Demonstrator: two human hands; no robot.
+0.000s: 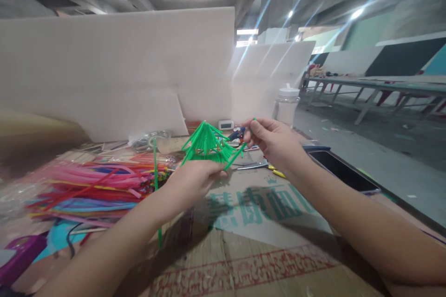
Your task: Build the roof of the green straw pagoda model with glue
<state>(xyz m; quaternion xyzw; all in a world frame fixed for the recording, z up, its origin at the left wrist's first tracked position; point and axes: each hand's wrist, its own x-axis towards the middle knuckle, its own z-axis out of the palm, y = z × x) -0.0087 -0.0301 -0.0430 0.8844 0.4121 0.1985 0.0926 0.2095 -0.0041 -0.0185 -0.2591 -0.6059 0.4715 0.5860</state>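
Observation:
My left hand (197,178) is closed around the lower edge of a green cone-shaped tree (205,138), built in tiers from fuzzy pipe cleaners. Its fingertips are partly hidden behind the hand. A single green pipe cleaner (237,155) slants up from the tree's lower right toward my right hand (277,141), whose thumb and forefinger are pinched on green, with a tip showing above them. Beside my left forearm another green pipe cleaner (155,167) runs nearly upright, partly hidden by the arm.
Bundled coloured pipe cleaners (101,181) lie left, beyond a purple glue gun (24,253). Scissors (252,165) rest under my right wrist, with a dark phone (343,171) farther right. A small white timer (226,124), a lidded bottle (287,104) and white boards (139,60) stand behind.

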